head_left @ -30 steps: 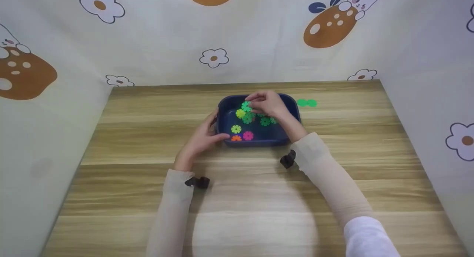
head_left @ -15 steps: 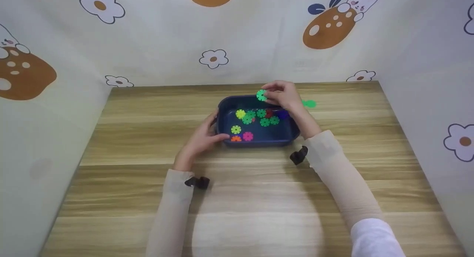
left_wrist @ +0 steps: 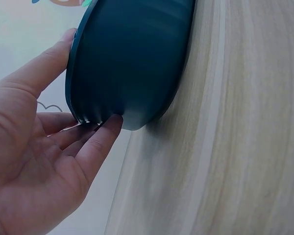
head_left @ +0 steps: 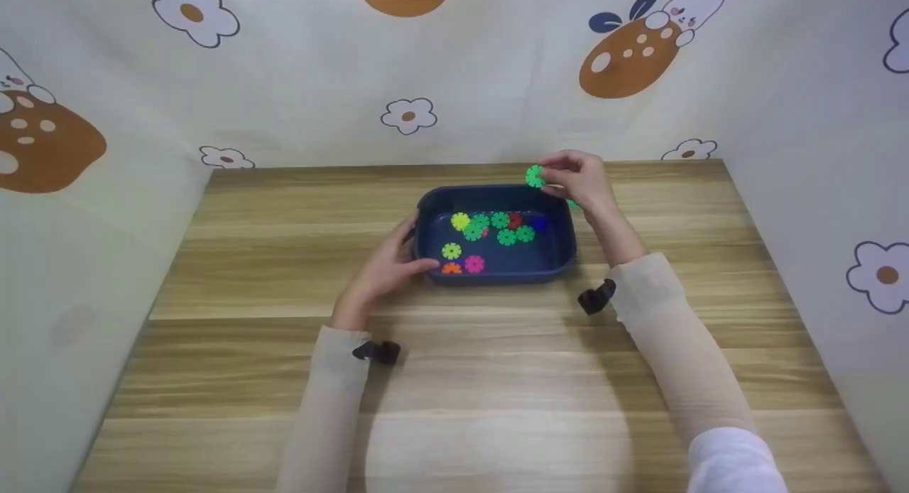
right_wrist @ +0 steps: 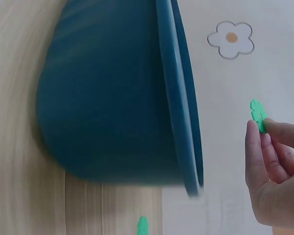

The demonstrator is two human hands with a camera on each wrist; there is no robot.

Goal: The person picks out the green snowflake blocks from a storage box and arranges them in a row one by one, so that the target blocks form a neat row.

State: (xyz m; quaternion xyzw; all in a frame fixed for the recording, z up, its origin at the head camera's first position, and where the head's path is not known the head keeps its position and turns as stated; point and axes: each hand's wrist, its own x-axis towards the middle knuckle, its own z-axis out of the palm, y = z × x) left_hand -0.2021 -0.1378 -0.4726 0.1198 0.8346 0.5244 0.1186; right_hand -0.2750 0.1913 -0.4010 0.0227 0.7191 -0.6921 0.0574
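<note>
A dark blue tray [head_left: 497, 276] holds several notched discs, among them green, yellow, a pink disc [head_left: 474, 264] and an orange one. At the tray's left end the left hand [head_left: 383, 266] grips it, thumb on the rim and fingers against the outer wall, as the left wrist view [left_wrist: 54, 147] also shows. The right hand [head_left: 584, 184] pinches a green disc [head_left: 535, 176] between thumb and fingers above the tray's back right rim. In the right wrist view that green disc [right_wrist: 257, 115] stands edge-on in the right hand [right_wrist: 277, 166].
Just right of the tray, another green disc [head_left: 574, 204] lies on the wooden table [head_left: 248, 266], partly hidden behind the right hand. A patterned cloth [head_left: 305, 74] rises behind the table and along both sides.
The right hand has risen out of the tray with the green disc and moved right to the back right rim. The left hand stays on the tray.
</note>
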